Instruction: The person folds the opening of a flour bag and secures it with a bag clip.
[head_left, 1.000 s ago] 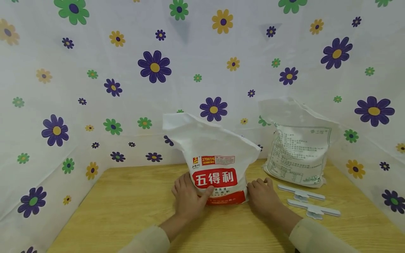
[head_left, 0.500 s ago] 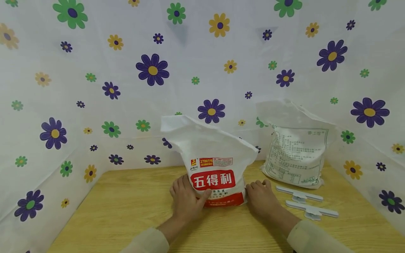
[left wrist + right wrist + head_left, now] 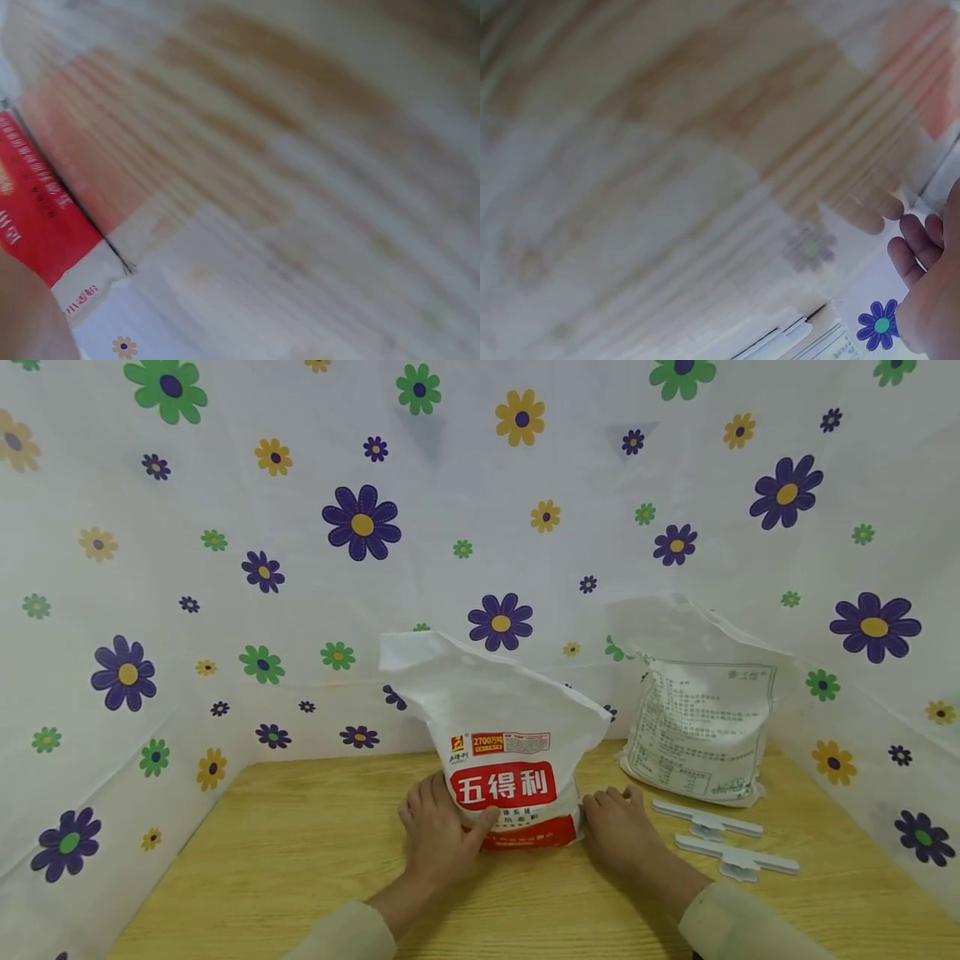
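A white flour bag with red panels and Chinese lettering stands on the wooden table, its empty top leaning to the left. My left hand grips its lower left side, thumb across the front. At the lower right corner, my right hand holds the bag's edge with curled fingers. In the left wrist view, the bag's red panel shows beside part of my left hand. The right wrist view has my right hand with fingers bent close to the bag's bottom edge. Fingers behind the bag are hidden.
A second white bag with green print stands at the back right. Two white bag clips lie in front of it on the table. A flower-patterned cloth encloses the back and sides.
The view shifts slightly, so everything sits a little further left in the picture. Both hands keep their places on the flour bag.
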### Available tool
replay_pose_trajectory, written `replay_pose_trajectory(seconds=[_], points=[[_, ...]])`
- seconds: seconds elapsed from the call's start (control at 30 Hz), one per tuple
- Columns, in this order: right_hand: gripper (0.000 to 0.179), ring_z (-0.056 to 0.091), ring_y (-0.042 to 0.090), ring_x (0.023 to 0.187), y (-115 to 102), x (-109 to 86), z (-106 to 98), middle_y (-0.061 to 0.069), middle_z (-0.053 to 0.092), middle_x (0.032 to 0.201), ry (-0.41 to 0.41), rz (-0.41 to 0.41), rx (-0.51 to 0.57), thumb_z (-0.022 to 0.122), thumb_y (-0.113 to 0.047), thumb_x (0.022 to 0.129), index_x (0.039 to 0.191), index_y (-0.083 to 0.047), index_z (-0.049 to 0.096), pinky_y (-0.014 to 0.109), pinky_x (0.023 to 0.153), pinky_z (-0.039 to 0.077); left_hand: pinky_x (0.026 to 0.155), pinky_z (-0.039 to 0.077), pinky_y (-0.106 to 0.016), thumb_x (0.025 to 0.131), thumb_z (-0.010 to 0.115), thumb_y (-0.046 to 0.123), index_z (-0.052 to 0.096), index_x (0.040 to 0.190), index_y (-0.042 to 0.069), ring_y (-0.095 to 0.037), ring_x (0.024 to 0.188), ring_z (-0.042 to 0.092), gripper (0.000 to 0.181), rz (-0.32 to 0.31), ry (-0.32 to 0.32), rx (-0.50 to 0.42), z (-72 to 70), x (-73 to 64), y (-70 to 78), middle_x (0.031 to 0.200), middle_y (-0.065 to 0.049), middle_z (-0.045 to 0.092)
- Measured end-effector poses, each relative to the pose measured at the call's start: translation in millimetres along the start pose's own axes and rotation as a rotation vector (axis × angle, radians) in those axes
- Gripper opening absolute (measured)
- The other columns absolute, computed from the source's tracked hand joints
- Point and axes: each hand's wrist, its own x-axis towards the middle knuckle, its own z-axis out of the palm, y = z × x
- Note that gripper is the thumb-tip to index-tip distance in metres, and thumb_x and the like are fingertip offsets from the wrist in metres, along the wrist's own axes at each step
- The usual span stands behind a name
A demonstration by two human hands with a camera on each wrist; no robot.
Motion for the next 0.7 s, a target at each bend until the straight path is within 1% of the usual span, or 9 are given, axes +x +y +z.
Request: replay_pose_trajectory(seconds=[0.07,0.13,0.23,0.33,0.43,0.5,0.63,0.7], points=[[0.010,0.058,0.024,0.095,3.3,-0.1,-2.1,0.000,0.064,0.089,-0.007,0.005,0.037,0.059,-0.021,0.094,0.088,-0.015,0.060,0.057,0.099,0.032,0.097,0.022,-0.051,0.089,0.058,0.065,0.036,0.143,-0.002,-0.036,0.122,0.034,0.089,-0.008,0.006,0.011,-5.6,1.7,0.8,0.136,-0.021,0.044],[0.013,0.056,0.021,0.089,7.7,-0.3,-7.7,-0.004,0.059,0.080,-0.013,0.015,0.089,0.060,-0.022,0.091,0.079,-0.018,0.055,0.059,0.096,0.031,0.096,0.021,-0.052,0.090,0.056,0.065,0.036,0.143,-0.003,-0.035,0.120,0.035,0.089,-0.013,0.022,0.014,-13.0,4.9,2.1,0.137,-0.022,0.044],[0.016,0.055,0.018,0.082,16.3,-0.1,-22.4,-0.007,0.055,0.074,-0.002,0.008,0.148,0.063,-0.019,0.088,0.075,-0.019,0.054,0.060,0.090,0.031,0.095,0.020,-0.051,0.091,0.056,0.063,0.035,0.144,-0.004,-0.035,0.115,0.036,0.087,-0.011,0.041,-0.014,-25.9,12.3,4.3,0.135,-0.023,0.044],[0.014,0.057,0.017,0.079,26.2,1.6,-39.2,-0.007,0.058,0.075,0.036,-0.017,0.150,0.065,-0.017,0.086,0.075,-0.018,0.057,0.060,0.084,0.035,0.094,0.020,-0.051,0.093,0.054,0.061,0.034,0.144,-0.004,-0.034,0.109,0.036,0.085,-0.001,0.048,-0.022,-35.4,18.5,4.9,0.131,-0.023,0.046],[0.013,0.057,0.017,0.077,35.8,4.0,-53.5,-0.006,0.060,0.075,0.060,-0.042,0.122,0.065,-0.015,0.086,0.075,-0.017,0.058,0.059,0.080,0.037,0.093,0.020,-0.050,0.093,0.054,0.061,0.033,0.145,-0.003,-0.033,0.109,0.036,0.085,0.005,0.047,-0.022,-41.3,22.4,4.8,0.133,-0.023,0.045],[0.013,0.058,0.018,0.076,41.4,5.8,-61.5,-0.006,0.061,0.075,0.069,-0.049,0.110,0.065,-0.015,0.087,0.075,-0.016,0.059,0.060,0.079,0.037,0.093,0.021,-0.049,0.093,0.055,0.061,0.033,0.146,-0.002,-0.033,0.111,0.036,0.085,0.012,0.053,-0.025,-43.8,25.1,5.1,0.136,-0.022,0.044],[0.011,0.058,0.019,0.077,51.0,10.4,-74.0,-0.005,0.062,0.075,0.104,-0.051,0.105,0.066,-0.015,0.087,0.077,-0.015,0.061,0.063,0.081,0.036,0.094,0.021,-0.049,0.093,0.054,0.061,0.032,0.147,0.000,-0.033,0.116,0.035,0.084,0.036,0.063,-0.036,-48.9,31.1,7.8,0.140,-0.020,0.041],[0.011,0.060,0.020,0.077,54.4,13.2,-79.5,-0.005,0.063,0.076,0.123,-0.052,0.086,0.066,-0.016,0.088,0.078,-0.015,0.062,0.066,0.083,0.037,0.095,0.021,-0.050,0.094,0.054,0.059,0.032,0.148,-0.001,-0.034,0.118,0.034,0.083,0.050,0.060,-0.034,-53.1,33.5,10.0,0.141,-0.021,0.040]])
